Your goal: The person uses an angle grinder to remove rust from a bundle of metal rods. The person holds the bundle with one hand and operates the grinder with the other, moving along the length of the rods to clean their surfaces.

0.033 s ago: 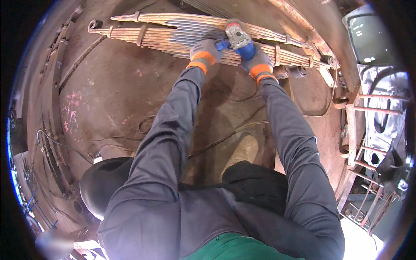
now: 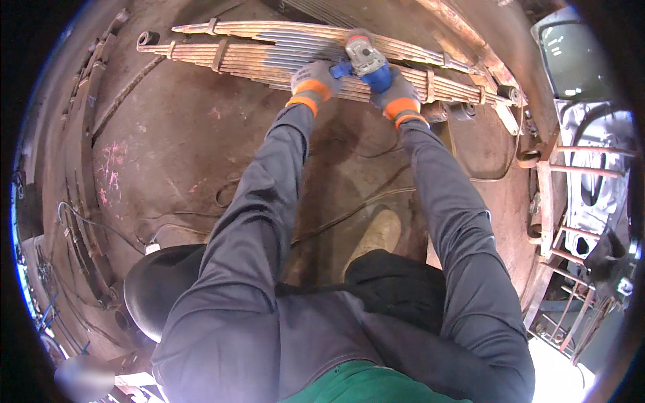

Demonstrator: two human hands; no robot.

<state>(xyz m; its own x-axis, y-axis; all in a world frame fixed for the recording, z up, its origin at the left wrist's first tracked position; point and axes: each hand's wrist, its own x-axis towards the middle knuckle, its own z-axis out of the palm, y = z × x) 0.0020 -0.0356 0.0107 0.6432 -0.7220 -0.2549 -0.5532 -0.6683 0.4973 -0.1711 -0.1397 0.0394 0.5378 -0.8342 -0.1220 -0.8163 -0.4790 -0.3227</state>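
An angle grinder [image 2: 366, 57] with a grey metal head and blue body sits over two rusty stacks of leaf springs. My left hand [image 2: 312, 79], in a grey and orange glove, is wrapped round its blue side handle [image 2: 341, 69]. Around the grinder's body closes my right hand [image 2: 398, 94], gloved alike. The far leaf spring [image 2: 242, 28] and the near leaf spring [image 2: 245, 60] lie side by side, running left to right. Near their middle, left of the grinder, the leaves show bare grey metal. The grinder's disc and its exact contact with the leaves are hidden.
Long metal bars [image 2: 84, 134] lie along the left. A cable [image 2: 349, 211] crosses the brown floor by my boot [image 2: 377, 232]. Rusty rack bars [image 2: 545, 195] and a silver panel [image 2: 586, 144] stand at right. A black rounded seat-like thing [image 2: 151, 289] is beside me.
The grinder has shifted slightly left along the leaf springs, with both hands still gripping it. The springs have stayed in place.
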